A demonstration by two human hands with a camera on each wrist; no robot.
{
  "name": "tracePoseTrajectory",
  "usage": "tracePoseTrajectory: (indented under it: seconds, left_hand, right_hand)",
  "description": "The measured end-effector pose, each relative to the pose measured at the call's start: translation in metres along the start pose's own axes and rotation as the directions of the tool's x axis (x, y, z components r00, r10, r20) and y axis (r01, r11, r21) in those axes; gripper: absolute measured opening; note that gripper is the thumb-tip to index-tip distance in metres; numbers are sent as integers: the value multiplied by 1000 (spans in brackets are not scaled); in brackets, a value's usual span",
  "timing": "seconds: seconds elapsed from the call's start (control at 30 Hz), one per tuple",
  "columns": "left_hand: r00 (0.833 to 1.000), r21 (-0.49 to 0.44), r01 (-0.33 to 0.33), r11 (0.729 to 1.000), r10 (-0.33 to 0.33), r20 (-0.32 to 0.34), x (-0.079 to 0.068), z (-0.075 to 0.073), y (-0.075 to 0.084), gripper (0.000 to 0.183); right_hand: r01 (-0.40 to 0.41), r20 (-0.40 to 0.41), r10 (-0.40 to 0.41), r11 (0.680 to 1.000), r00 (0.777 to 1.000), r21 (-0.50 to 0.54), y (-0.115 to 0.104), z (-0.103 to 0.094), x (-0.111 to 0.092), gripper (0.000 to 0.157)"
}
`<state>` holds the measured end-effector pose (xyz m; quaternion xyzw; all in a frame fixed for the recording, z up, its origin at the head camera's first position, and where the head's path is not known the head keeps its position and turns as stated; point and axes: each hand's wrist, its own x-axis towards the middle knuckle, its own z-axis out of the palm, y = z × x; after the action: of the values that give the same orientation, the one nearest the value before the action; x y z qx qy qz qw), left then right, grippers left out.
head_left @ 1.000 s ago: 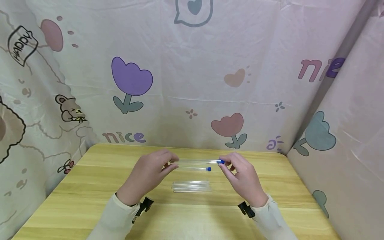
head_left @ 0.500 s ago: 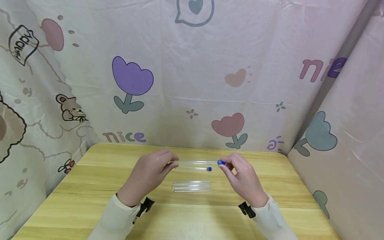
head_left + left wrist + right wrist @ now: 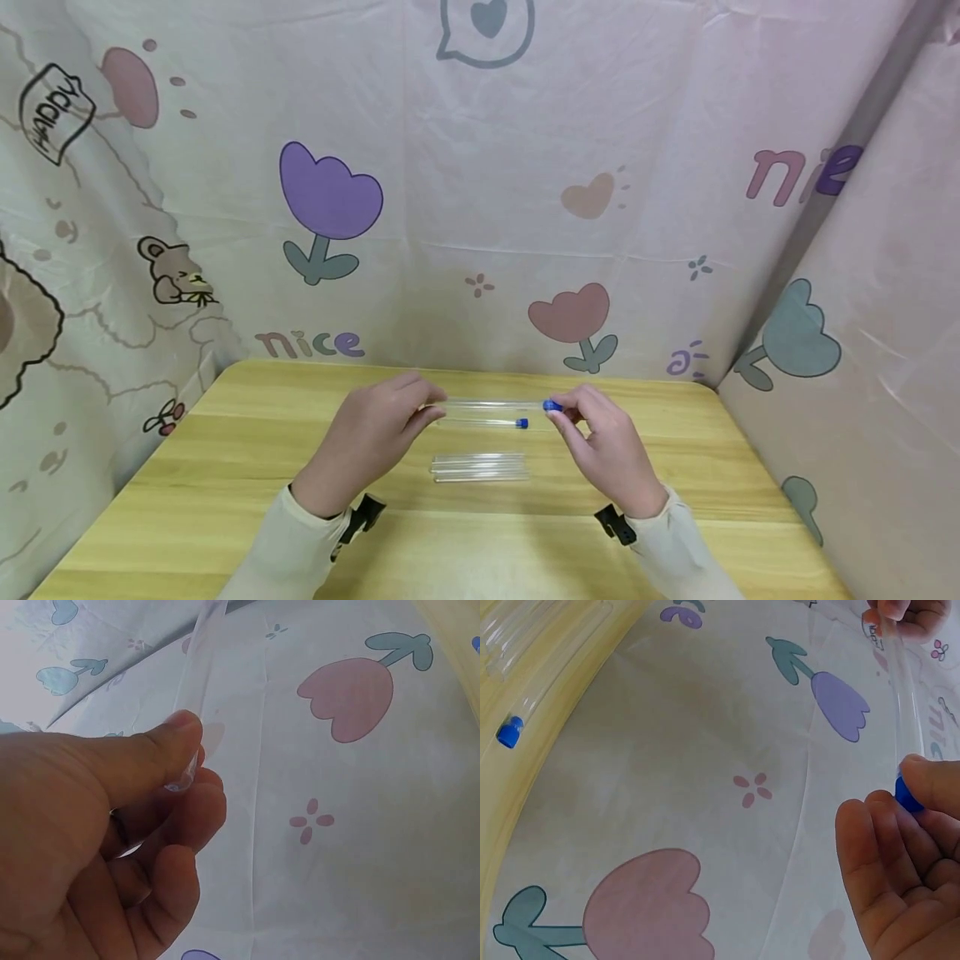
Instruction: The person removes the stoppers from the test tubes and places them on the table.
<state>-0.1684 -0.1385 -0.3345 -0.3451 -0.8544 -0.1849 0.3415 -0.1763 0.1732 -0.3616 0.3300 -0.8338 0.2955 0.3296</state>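
Between my two hands a clear test tube (image 3: 495, 406) is held level above the table, its blue cap (image 3: 908, 795) at the right end. My left hand (image 3: 386, 433) pinches the tube's rounded closed end between thumb and fingers, as the left wrist view shows. With thumb and fingers my right hand (image 3: 609, 446) pinches the cap. Below it a second test tube (image 3: 480, 422) with a blue stopper (image 3: 522, 423) lies on the table, its left end behind my left fingers. Nearer to me lie several clear tubes (image 3: 480, 467) side by side, with no caps on them.
The wooden table (image 3: 480, 550) ends at the back against a patterned cloth (image 3: 465, 167). Similar cloth hangs at the left and right sides. A black camera mount (image 3: 364, 512) sits at my left wrist and another mount (image 3: 617, 524) at my right.
My right fingers have shifted slightly on the cap, and more of the blue now shows. The left hand and the tubes on the table stay in place.
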Motion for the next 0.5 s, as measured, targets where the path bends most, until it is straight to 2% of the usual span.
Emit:
tracePoseTrajectory:
  seconds: [0.27,0.5]
  left_hand:
    - [998,-38,37,999,-35,43,1,2,4,14]
    - [998,-46,37,998,-34,59,0,3,5,15]
  right_hand:
    - [-57,-76,62,996,995,74,-1,0,0,16]
    - [-79,-97,86,994,992,74,-1,1,0,22]
